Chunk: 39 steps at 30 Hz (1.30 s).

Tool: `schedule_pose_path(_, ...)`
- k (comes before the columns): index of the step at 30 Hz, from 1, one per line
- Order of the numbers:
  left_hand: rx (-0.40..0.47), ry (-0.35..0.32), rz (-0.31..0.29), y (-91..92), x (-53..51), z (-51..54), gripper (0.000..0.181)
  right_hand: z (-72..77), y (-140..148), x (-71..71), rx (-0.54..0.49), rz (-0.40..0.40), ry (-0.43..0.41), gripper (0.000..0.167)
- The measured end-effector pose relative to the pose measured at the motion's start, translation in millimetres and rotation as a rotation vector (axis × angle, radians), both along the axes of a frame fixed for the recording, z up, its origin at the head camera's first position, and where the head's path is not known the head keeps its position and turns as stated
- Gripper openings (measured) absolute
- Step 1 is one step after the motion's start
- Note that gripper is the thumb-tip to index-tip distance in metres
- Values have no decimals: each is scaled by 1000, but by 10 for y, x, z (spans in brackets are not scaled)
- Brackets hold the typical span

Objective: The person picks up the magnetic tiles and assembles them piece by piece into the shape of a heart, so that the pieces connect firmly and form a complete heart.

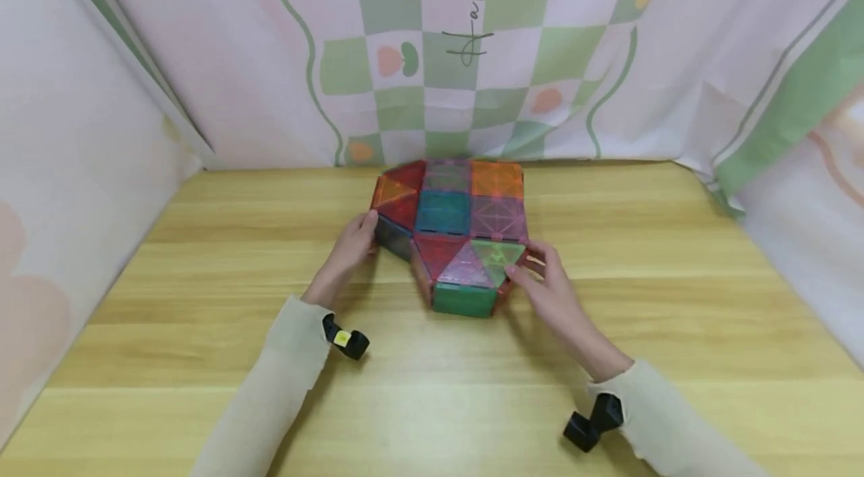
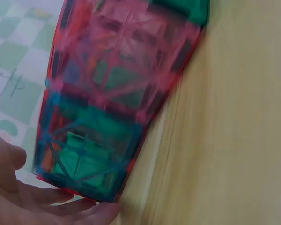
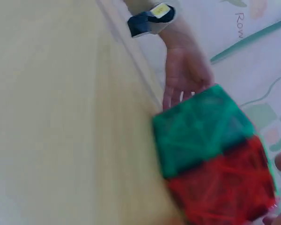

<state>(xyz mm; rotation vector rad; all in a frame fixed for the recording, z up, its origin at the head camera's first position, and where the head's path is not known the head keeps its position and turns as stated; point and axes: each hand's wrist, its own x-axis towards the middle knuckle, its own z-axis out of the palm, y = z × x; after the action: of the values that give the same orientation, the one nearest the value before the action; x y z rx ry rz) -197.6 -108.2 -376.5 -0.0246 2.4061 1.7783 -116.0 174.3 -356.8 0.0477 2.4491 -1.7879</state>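
Observation:
A low block of see-through magnetic tiles (image 1: 443,212) sits on the wooden table in the head view. Its top joins orange, purple and teal squares with red, purple and green triangles; coloured tiles form its side walls. My left hand (image 1: 354,241) touches the left corner, its fingers (image 2: 84,208) stretched along the end wall in the left wrist view. On the opposite side, my right hand (image 1: 550,286) holds the front right corner, thumb over the green triangle and fingers against the side wall. Green and red side tiles (image 3: 201,131) fill the right wrist view, blurred.
The table (image 1: 236,357) spreads around the block on both sides and in front. A printed cloth (image 1: 445,49) hangs along the back edge, with further cloth at the left and right. Black wrist cameras (image 1: 594,422) are strapped over both sleeves.

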Motion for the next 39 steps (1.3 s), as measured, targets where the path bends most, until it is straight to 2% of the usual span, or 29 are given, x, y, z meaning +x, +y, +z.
schedule_pose_path(2, 34, -21, -9, 0, 80, 11, 52, 53, 33, -96, 7, -16, -10, 64)
schedule_pose_path(3, 37, -21, -18, 15, 144, 21, 56, 86, 64, -194, 11, -25, -12, 65)
schedule_pose_path(7, 50, 23, -36, 232, 493, 29, 75, 162, 277, -757, 52, -47, 40, 69)
schedule_pose_path(10, 76, 30, -77, 487, 720, -12, 90, 147, 469, -1111, 29, -10, 46, 65)
schedule_pose_path(12, 109, 30, -110, 639, 816, -43, 96, 112, 573, -1251, 16, 27, 27, 62)
schedule_pose_path(15, 173, 66, -127, 773, 872, -85, 90, 47, 644, -1327, -14, 54, -4, 57)
schedule_pose_path(19, 213, 112, -112, 754, 845, -121, 72, -1, 632, -1268, -59, 40, 37, 50)
schedule_pose_path(22, 207, 106, -121, 631, 779, -129, 64, 7, 615, -1165, -43, 30, 94, 51)
schedule_pose_path(24, 229, 88, -139, 525, 714, -134, 60, 11, 610, -1083, -41, 12, 128, 50)
schedule_pose_path(27, 274, 56, -164, 348, 589, -144, 56, -7, 599, -940, -64, -36, 154, 40)
schedule_pose_path(30, 276, 16, -149, 163, 438, -150, 51, -41, 554, -765, -63, -101, 154, 35)
schedule_pose_path(33, 234, -23, -68, 11, 280, -132, 46, -67, 449, -577, -5, -164, 130, 44)
schedule_pose_path(35, 203, -33, 14, -44, 188, -110, 44, -71, 371, -447, 47, -184, 110, 49)
schedule_pose_path(37, 163, -18, 106, -55, 149, -84, 44, -68, 311, -325, 97, -181, 98, 49)
schedule_pose_path(39, 127, 3, 187, -24, 169, -59, 47, -62, 286, -244, 131, -168, 96, 47)
